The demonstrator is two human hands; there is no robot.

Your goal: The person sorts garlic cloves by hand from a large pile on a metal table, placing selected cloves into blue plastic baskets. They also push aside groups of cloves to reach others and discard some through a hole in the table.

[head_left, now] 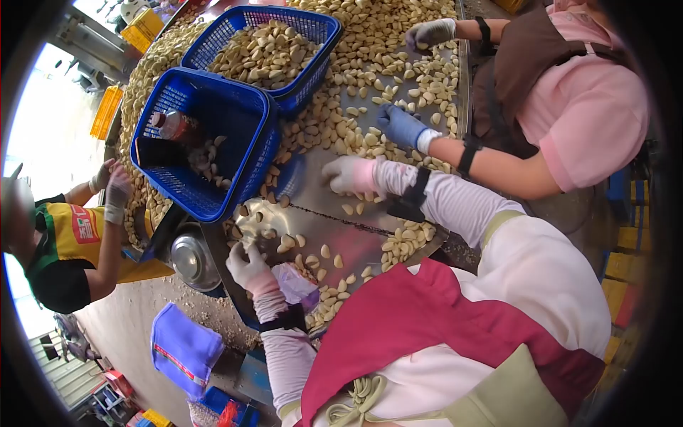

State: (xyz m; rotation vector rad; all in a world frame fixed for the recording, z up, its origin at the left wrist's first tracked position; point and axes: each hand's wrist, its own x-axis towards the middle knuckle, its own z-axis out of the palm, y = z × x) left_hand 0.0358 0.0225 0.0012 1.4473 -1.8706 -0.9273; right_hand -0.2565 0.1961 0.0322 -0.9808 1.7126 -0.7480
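Observation:
My left hand (249,267), in a pale glove, is low over the metal sorting table (331,238), with its fingers apart near several loose garlic cloves (287,242). Just beside that wrist is a whitish-purple plastic bag (293,283). Farther up the table my right hand (348,175), gloved in white and pink, rests near the metal with its fingers a little bent and spread. A large spread of garlic cloves (341,132) lies just beyond it. Neither hand shows a clove clearly in its grasp.
A blue basket (206,210) holds a bottle (171,125), a dark item and some cloves. Behind it, another blue basket (329,32) is heaped with cloves. Co-workers' gloved hands (404,127) reach in at right and left. A metal bowl (192,257) sits by the table edge.

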